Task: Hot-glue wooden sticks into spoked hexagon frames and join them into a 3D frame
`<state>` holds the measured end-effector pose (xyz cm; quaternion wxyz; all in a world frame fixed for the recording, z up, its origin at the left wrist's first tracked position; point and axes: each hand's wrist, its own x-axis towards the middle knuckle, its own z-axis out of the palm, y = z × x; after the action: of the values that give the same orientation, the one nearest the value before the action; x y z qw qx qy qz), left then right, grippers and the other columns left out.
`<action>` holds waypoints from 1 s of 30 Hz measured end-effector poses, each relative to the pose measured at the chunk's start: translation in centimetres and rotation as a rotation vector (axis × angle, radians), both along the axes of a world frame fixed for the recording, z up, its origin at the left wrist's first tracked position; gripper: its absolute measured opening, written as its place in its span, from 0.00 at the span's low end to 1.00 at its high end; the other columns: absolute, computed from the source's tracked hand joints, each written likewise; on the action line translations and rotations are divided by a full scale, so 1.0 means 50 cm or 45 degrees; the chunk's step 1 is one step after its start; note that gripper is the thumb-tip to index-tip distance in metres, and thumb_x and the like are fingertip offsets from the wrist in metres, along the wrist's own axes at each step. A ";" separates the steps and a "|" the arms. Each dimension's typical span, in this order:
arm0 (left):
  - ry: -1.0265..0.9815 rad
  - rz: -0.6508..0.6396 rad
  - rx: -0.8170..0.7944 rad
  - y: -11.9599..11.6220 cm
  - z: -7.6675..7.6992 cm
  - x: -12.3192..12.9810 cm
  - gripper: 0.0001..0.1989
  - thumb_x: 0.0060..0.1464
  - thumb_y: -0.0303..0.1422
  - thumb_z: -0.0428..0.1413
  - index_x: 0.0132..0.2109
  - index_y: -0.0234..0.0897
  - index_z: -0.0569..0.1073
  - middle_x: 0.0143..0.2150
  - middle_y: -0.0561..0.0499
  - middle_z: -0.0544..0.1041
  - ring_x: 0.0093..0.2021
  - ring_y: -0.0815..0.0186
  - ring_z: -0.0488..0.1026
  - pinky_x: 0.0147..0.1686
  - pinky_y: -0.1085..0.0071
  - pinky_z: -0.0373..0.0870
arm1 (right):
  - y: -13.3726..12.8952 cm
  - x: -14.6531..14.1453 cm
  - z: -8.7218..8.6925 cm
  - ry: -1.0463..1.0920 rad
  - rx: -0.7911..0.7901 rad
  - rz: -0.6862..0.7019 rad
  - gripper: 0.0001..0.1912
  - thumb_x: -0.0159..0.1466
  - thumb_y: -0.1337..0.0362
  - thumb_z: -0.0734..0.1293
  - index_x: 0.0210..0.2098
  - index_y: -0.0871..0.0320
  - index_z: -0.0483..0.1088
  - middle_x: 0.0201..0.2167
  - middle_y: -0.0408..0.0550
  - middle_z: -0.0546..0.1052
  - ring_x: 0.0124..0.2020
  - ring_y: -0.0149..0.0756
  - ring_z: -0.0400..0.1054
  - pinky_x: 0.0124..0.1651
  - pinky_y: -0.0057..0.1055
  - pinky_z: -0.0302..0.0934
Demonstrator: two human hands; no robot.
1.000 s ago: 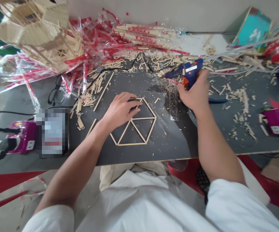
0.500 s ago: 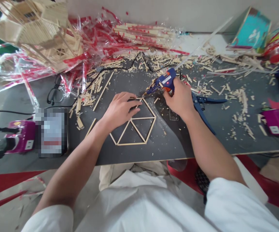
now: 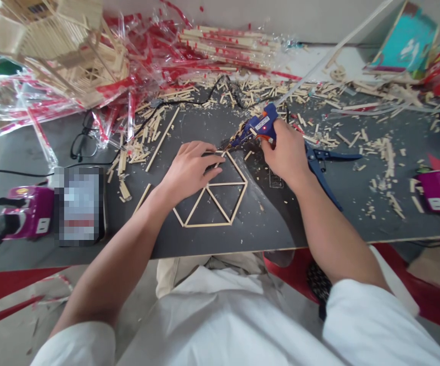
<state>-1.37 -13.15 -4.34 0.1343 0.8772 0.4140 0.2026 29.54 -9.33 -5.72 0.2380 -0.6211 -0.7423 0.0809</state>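
Observation:
A flat hexagonal frame of thin wooden sticks [image 3: 208,224], with spokes meeting at its middle, lies on the dark table. Across its upper left part rests my left hand [image 3: 191,168], fingers stretched and apart, the tips touching sticks near the top corner. That hand hides part of the frame. My right hand [image 3: 290,150] is wrapped round the handle of a blue hot glue gun [image 3: 260,123]. The gun's nozzle points down-left and reaches the frame's top corner by my left fingertips. A clear glue stick [image 3: 315,66] juts from the gun's back.
Blue-handled cutters [image 3: 321,170] lie right of my right hand. Stick offcuts [image 3: 189,96] litter the table's back. At left are a phone [image 3: 79,206], glasses [image 3: 85,145] and a purple power adapter [image 3: 31,211]. A wooden stick model [image 3: 60,46] stands behind, near red-and-clear wrappers [image 3: 147,51].
The glue gun has shifted very slightly, its nozzle staying at the frame's top corner. My left hand keeps its place on the frame. The camera view has moved a little.

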 end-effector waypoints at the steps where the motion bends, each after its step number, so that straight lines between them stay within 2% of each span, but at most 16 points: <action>1: -0.002 -0.001 0.002 0.000 0.000 0.000 0.15 0.76 0.35 0.61 0.62 0.43 0.88 0.66 0.40 0.83 0.68 0.46 0.77 0.71 0.45 0.70 | -0.001 0.000 0.001 -0.004 -0.004 0.000 0.17 0.75 0.60 0.69 0.62 0.52 0.74 0.54 0.61 0.81 0.63 0.67 0.77 0.68 0.66 0.71; 11: 0.008 0.008 -0.025 -0.001 0.004 0.001 0.15 0.76 0.35 0.60 0.62 0.45 0.87 0.66 0.41 0.83 0.69 0.47 0.77 0.71 0.45 0.69 | -0.008 -0.007 0.015 -0.061 0.022 -0.027 0.17 0.73 0.65 0.69 0.60 0.53 0.73 0.56 0.61 0.80 0.64 0.66 0.76 0.68 0.64 0.70; 20: 0.019 0.007 0.010 -0.002 0.002 0.000 0.14 0.77 0.36 0.61 0.62 0.45 0.87 0.66 0.41 0.83 0.68 0.48 0.77 0.70 0.46 0.70 | -0.019 -0.001 0.027 -0.017 0.027 -0.022 0.18 0.74 0.63 0.69 0.62 0.53 0.73 0.54 0.60 0.81 0.61 0.63 0.77 0.67 0.62 0.72; 23: 0.017 -0.005 0.022 -0.002 0.001 -0.001 0.15 0.77 0.36 0.61 0.62 0.42 0.87 0.66 0.39 0.83 0.68 0.47 0.78 0.70 0.46 0.71 | -0.022 0.001 0.031 0.008 0.040 -0.044 0.17 0.73 0.62 0.70 0.61 0.52 0.75 0.53 0.60 0.82 0.59 0.63 0.78 0.66 0.62 0.74; 27: 0.009 -0.013 0.005 -0.001 0.003 -0.001 0.15 0.77 0.36 0.60 0.63 0.45 0.87 0.67 0.40 0.83 0.68 0.48 0.78 0.71 0.45 0.71 | -0.023 0.010 0.035 0.036 0.031 -0.076 0.16 0.71 0.60 0.72 0.58 0.52 0.76 0.52 0.60 0.83 0.57 0.63 0.79 0.65 0.62 0.75; 30: -0.025 -0.025 -0.020 -0.001 0.006 -0.001 0.15 0.77 0.36 0.60 0.63 0.46 0.87 0.67 0.40 0.83 0.68 0.49 0.79 0.70 0.45 0.72 | -0.020 0.022 0.032 0.052 0.058 -0.134 0.21 0.67 0.61 0.75 0.59 0.54 0.75 0.54 0.60 0.84 0.57 0.62 0.79 0.65 0.60 0.75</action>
<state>-1.41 -13.19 -4.02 0.1473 0.8781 0.4056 0.2067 30.65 -10.31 -4.14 0.2711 -0.6519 -0.7053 0.0640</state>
